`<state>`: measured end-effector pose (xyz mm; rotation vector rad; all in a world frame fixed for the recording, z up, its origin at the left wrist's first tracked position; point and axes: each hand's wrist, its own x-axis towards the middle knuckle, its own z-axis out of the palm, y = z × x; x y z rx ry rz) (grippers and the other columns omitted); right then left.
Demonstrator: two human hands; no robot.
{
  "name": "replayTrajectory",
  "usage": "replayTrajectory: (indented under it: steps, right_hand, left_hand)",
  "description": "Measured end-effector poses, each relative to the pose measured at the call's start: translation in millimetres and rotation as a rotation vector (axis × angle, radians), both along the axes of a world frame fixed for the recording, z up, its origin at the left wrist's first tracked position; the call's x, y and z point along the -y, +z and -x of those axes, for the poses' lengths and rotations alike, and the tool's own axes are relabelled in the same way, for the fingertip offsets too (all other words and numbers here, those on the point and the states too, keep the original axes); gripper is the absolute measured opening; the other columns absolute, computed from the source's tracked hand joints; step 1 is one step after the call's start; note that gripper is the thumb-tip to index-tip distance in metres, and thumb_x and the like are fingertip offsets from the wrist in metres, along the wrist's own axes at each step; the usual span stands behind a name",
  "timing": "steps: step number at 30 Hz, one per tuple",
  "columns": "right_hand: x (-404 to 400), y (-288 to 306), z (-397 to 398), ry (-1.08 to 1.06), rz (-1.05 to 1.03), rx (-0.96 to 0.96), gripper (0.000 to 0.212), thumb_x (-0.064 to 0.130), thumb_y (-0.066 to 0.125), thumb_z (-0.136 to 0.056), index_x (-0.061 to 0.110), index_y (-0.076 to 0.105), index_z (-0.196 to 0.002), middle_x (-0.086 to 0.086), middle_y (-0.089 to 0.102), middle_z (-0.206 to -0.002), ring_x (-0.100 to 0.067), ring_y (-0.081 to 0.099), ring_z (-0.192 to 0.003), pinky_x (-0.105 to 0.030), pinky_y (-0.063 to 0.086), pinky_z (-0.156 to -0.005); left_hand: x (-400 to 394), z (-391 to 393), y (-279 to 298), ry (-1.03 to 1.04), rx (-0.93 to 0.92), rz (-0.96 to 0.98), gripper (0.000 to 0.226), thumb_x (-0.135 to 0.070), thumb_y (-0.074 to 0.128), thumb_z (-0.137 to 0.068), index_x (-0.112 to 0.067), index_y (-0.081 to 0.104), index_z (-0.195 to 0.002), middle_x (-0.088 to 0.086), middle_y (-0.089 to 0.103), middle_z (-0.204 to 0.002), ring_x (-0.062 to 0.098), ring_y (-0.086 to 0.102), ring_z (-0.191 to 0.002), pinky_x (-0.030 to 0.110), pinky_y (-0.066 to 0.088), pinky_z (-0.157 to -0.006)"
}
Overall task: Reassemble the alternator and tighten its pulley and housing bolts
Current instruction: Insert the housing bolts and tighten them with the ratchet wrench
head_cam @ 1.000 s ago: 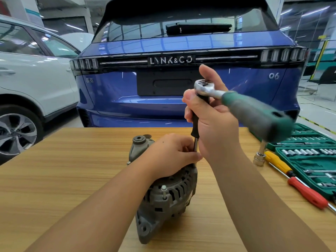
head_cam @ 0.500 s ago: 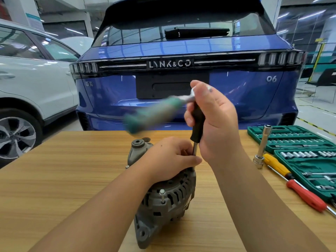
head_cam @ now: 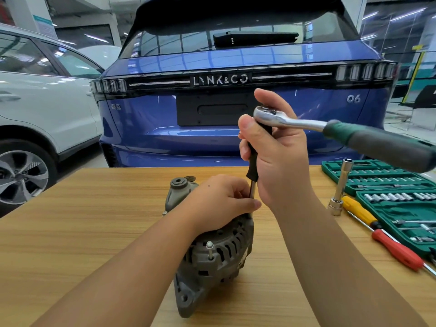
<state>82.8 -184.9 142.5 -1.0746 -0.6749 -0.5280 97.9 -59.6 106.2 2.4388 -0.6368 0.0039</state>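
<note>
your right hand (head_cam: 278,159) is wrapped around the black grip of an upright extension bar (head_cam: 253,166), thumb up beside the chrome head of the ratchet (head_cam: 278,116) that sits on top of it. from that grip the ratchet's dark green handle runs off to your right and slightly down, ending past the edge of view, above the socket case. just below your fist the bar's bare steel shaft drops straight down and disappears behind your left thumb; its tip and what it sits on are hidden.

your left hand (head_cam: 219,201) is cupped over the top of the alternator (head_cam: 212,256), fingers curled round the steel shaft and pinching it, directly under your right fist. the alternator stands on the wooden table (head_cam: 70,232), its vented housing facing you below your left wrist. one housing bolt (head_cam: 209,250) sticks up proud on the near side, below your left hand, and a mounting lug (head_cam: 180,184) rises on the far side of it.

to the right of your right forearm, a long chrome socket (head_cam: 339,190) leans on the table, touching a yellow-and-red screwdriver (head_cam: 379,234) that lies in front of the open green socket case (head_cam: 401,208). beyond the table is the tail of a blue car (head_cam: 224,79), and a white car (head_cam: 47,102) off to your left.
</note>
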Motion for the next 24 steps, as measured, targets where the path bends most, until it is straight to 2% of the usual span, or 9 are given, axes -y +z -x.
replayTrajectory:
  steps: [5, 8, 11, 13, 14, 16, 18, 21, 24]
  right_hand:
    - [-1.0, -1.2, -0.6, -0.069, 0.005, 0.059, 0.033, 0.002, 0.06, -0.096, 0.023, 0.058, -0.122, 0.003, 0.053, -0.076, -0.015, 0.046, -0.057, -0.026, 0.045, -0.055]
    - [-3.2, -1.7, -0.2, -0.121, -0.013, 0.084, 0.038, 0.004, 0.063, -0.095, 0.032, 0.062, -0.12, 0.0, 0.055, -0.083, -0.015, 0.048, -0.062, -0.024, 0.045, -0.056]
    - [-4.2, -3.2, 0.1, -0.104, 0.026, 0.123, 0.048, 0.004, 0.06, -0.09, 0.042, 0.065, -0.119, 0.0, 0.055, -0.084, -0.013, 0.049, -0.07, -0.026, 0.048, -0.061]
    - [-3.5, -4.4, 0.5, -0.098, 0.052, 0.116, 0.05, 0.006, 0.058, -0.087, 0.042, 0.065, -0.121, 0.0, 0.055, -0.081, -0.012, 0.049, -0.067, -0.029, 0.047, -0.06]
    - [-2.5, -4.3, 0.8, -0.051, 0.026, 0.086, 0.048, 0.012, 0.058, -0.084, 0.043, 0.068, -0.119, -0.005, 0.054, -0.081, -0.012, 0.05, -0.067, -0.031, 0.047, -0.062]
    - [-0.3, -3.9, 0.8, 0.09, -0.018, 0.023, 0.047, 0.023, 0.055, -0.077, 0.04, 0.071, -0.118, -0.016, 0.051, -0.088, -0.015, 0.053, -0.072, -0.035, 0.047, -0.068]
    - [2.7, -2.6, 0.8, 0.155, -0.021, -0.029, 0.046, 0.03, 0.056, -0.078, 0.033, 0.067, -0.123, -0.016, 0.052, -0.087, -0.018, 0.054, -0.074, -0.039, 0.044, -0.072]
    - [1.3, 3.0, 4.7, 0.067, 0.007, -0.122, 0.043, 0.032, 0.068, -0.085, 0.021, 0.058, -0.126, 0.006, 0.062, -0.075, -0.012, 0.053, -0.066, -0.031, 0.047, -0.064]
    - [0.0, 5.8, 6.8, -0.095, 0.014, -0.183, 0.021, 0.027, 0.075, -0.087, 0.011, 0.068, -0.099, 0.004, 0.052, -0.063, -0.011, 0.042, -0.055, -0.022, 0.039, -0.049]
  left_hand:
    - [0.1, 1.2, 0.2, 0.003, -0.02, 0.003, 0.016, -0.05, 0.064, -0.094, -0.035, 0.071, -0.097, -0.012, 0.071, -0.093, 0.005, 0.066, -0.088, 0.037, 0.058, -0.084]
    - [-0.5, 1.5, -0.1, 0.008, -0.019, 0.039, 0.011, -0.047, 0.068, -0.093, -0.037, 0.071, -0.095, -0.013, 0.071, -0.09, 0.004, 0.066, -0.085, 0.035, 0.058, -0.082]
    - [-0.6, 1.5, -0.7, 0.006, -0.034, 0.036, 0.014, -0.047, 0.067, -0.094, -0.034, 0.072, -0.098, -0.011, 0.073, -0.093, 0.007, 0.069, -0.089, 0.042, 0.058, -0.087]
    - [-1.0, 1.3, -1.8, 0.014, -0.037, 0.013, 0.018, -0.05, 0.065, -0.094, -0.034, 0.072, -0.1, -0.012, 0.074, -0.097, 0.006, 0.07, -0.091, 0.04, 0.059, -0.087]
    - [-1.4, 0.3, -2.5, 0.017, -0.035, 0.015, 0.018, -0.05, 0.065, -0.094, -0.035, 0.072, -0.1, -0.012, 0.074, -0.097, 0.005, 0.069, -0.09, 0.038, 0.059, -0.086]
    - [-2.4, -1.2, -4.1, 0.032, -0.029, 0.025, 0.016, -0.052, 0.067, -0.093, -0.037, 0.071, -0.096, -0.012, 0.073, -0.094, 0.001, 0.068, -0.086, 0.031, 0.057, -0.079]
    - [-3.2, -1.8, -5.2, 0.041, -0.024, 0.034, 0.015, -0.053, 0.068, -0.091, -0.038, 0.071, -0.093, -0.014, 0.073, -0.091, -0.002, 0.067, -0.081, 0.025, 0.052, -0.072]
    - [-2.4, -2.7, -4.1, 0.032, -0.026, 0.024, 0.016, -0.054, 0.067, -0.092, -0.039, 0.07, -0.094, -0.015, 0.072, -0.091, -0.002, 0.067, -0.082, 0.03, 0.056, -0.078]
    - [-0.9, -2.4, -2.2, 0.0, -0.016, 0.015, 0.017, -0.053, 0.066, -0.092, -0.038, 0.072, -0.096, -0.015, 0.072, -0.092, 0.002, 0.067, -0.087, 0.039, 0.059, -0.085]
